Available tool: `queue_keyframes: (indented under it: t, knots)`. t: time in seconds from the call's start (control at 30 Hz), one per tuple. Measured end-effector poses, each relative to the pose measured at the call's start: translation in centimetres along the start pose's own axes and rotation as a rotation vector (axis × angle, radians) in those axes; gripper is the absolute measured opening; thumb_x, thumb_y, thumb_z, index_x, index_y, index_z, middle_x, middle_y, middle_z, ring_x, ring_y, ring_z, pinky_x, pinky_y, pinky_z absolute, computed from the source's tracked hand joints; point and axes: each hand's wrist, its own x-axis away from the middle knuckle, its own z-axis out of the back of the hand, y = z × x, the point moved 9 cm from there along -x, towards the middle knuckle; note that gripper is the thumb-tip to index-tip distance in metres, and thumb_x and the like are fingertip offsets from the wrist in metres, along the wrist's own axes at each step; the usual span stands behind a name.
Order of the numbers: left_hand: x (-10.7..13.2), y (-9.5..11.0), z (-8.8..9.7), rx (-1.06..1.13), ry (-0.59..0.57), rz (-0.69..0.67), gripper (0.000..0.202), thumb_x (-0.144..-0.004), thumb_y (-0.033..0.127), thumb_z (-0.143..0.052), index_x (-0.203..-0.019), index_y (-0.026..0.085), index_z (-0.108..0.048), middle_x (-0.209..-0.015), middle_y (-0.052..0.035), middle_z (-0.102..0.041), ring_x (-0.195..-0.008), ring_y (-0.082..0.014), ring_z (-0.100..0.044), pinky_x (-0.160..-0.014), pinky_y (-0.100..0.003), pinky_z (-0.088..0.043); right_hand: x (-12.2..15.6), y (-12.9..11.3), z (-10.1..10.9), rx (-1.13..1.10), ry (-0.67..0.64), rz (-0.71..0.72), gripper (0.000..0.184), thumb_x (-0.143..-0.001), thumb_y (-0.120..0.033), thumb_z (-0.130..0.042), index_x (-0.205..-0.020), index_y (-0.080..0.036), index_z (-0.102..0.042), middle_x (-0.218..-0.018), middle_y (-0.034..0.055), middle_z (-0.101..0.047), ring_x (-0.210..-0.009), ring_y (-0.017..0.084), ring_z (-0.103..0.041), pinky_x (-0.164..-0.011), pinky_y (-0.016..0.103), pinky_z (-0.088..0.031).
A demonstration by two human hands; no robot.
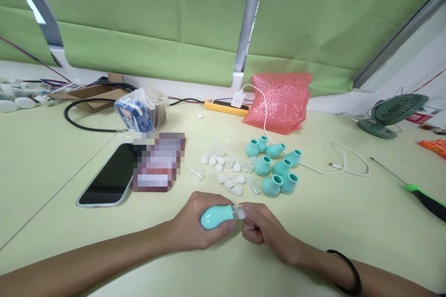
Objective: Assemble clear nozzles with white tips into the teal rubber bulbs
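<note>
Left hand wrapped around a smooth teal, probably soft and light rubber bulb, right hand pinching a small clear, likely slippery plastic tip at its mouth, between both hands.

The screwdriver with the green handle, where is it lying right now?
In the head view the screwdriver lies on the table at the far right, beyond the white cable, well clear of both hands.
</note>
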Motion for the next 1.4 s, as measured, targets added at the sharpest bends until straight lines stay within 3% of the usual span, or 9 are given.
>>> queue_keyframes:
  t: [0.17, 0.33, 0.53, 0.63, 0.77, 0.9, 1.13, 1.27, 1.4]
  knots:
    - [0.1, 0.2, 0.3, -0.006, 0.039, -0.028, 0.019, -0.070, 0.022, -0.056, -0.086, 0.012, -0.060, -0.066, -0.0028, -0.060, -0.056, -0.0115, -0.052, -0.053, -0.021, -0.042, -0.1, -0.8, 0.3, 0.019, 0.027, 0.070, 0.039, -0.084, -0.047, -0.031, -0.057, -0.019, -0.025, -0.049, -0.0085, -0.017, -0.043, 0.006, -0.013, -0.041, 0.022, -0.014]
    - [0.3, 0.1, 1.2, 0.002, 0.146, -0.030, 0.024, -0.069, 0.021, -0.059, -0.092, 0.013, -0.060, -0.066, -0.0017, -0.059, -0.056, -0.0105, -0.053, -0.053, -0.020, -0.042, 0.5, -2.4, 1.5, 0.211, 0.122, 0.242, 0.032, -0.088, -0.039, -0.028, -0.064, -0.018, -0.033, -0.052, -0.0065, -0.026, -0.047, 0.008, -0.022, -0.044, 0.022, -0.020]
    - [0.4, -1.4, 2.8, 0.010, 0.314, 0.136, 0.019, -0.069, 0.020, -0.059, -0.087, 0.014, -0.058, -0.079, -0.0028, -0.062, -0.069, -0.0133, -0.057, -0.063, -0.021, -0.046, 1.8, -6.4, 3.1, 0.729, 0.383, 0.660, 0.007, -0.084, -0.017, -0.037, -0.081, -0.018, -0.044, -0.075, 0.0033, -0.047, -0.070, 0.015, -0.045, -0.063, 0.029, -0.039]
    - [0.4, -1.7, 2.9, 0.024, 0.310, 0.189, 0.016, -0.069, 0.021, -0.058, -0.083, 0.013, -0.058, -0.074, -0.0019, -0.062, -0.065, -0.0129, -0.057, -0.061, -0.021, -0.047, 1.9, -7.0, 2.6, 1.008, 0.442, 0.780, 0.019, -0.080, -0.008, -0.040, -0.095, -0.017, -0.045, -0.101, 0.0110, -0.047, -0.094, 0.021, -0.045, -0.077, 0.039, -0.040]
    - [0.5, -1.5, 3.0, 0.051, 0.306, 0.173, 0.019, -0.069, 0.019, -0.058, -0.087, 0.013, -0.059, -0.078, -0.0030, -0.064, -0.068, -0.0138, -0.059, -0.062, -0.021, -0.048, 0.7, -5.4, 1.6, 1.318, 0.368, 0.707, 0.032, -0.077, -0.002, -0.035, -0.106, -0.013, -0.044, -0.125, 0.0168, -0.033, -0.115, 0.028, -0.031, -0.087, 0.048, -0.037]
    - [0.5, -1.3, 2.8, 0.081, 0.314, 0.115, 0.026, -0.066, 0.018, -0.063, -0.092, 0.015, -0.061, -0.091, -0.0047, -0.065, -0.082, -0.0164, -0.060, -0.075, -0.024, -0.048, -0.6, -3.1, 1.0, 1.524, 0.248, 0.607, 0.044, -0.071, 0.003, -0.033, -0.114, -0.007, -0.042, -0.118, 0.0165, -0.045, -0.115, 0.028, -0.033, -0.092, 0.048, -0.034]
    - [0.5, -1.4, 2.8, 0.065, 0.340, 0.113, 0.021, -0.065, 0.019, -0.064, -0.085, 0.016, -0.064, -0.084, -0.0039, -0.067, -0.075, -0.0169, -0.062, -0.070, -0.025, -0.051, -0.2, -4.4, 1.1, 1.544, 0.367, 0.589, 0.032, -0.076, -0.003, -0.035, -0.102, -0.007, -0.053, -0.105, 0.0150, -0.055, -0.092, 0.028, -0.044, -0.073, 0.044, -0.043]
    - [0.4, -1.9, 2.7, 0.075, 0.329, 0.183, 0.020, -0.065, 0.022, -0.064, -0.083, 0.015, -0.064, -0.082, -0.0038, -0.067, -0.072, -0.0173, -0.062, -0.068, -0.025, -0.051, -0.3, -4.5, 1.0, 1.583, 0.355, 0.562, 0.031, -0.074, -0.003, -0.037, -0.100, -0.009, -0.054, -0.091, 0.0143, -0.057, -0.081, 0.026, -0.046, -0.065, 0.041, -0.043]
    - [0.5, -2.4, 2.7, 0.072, 0.317, 0.241, 0.020, -0.064, 0.024, -0.064, -0.083, 0.015, -0.064, -0.079, -0.0033, -0.067, -0.070, -0.0171, -0.062, -0.066, -0.025, -0.051, 0.2, -4.7, 1.2, 1.476, 0.387, 0.693, 0.027, -0.074, 0.001, -0.036, -0.088, -0.010, -0.056, -0.081, 0.0116, -0.057, -0.074, 0.021, -0.046, -0.061, 0.034, -0.044]
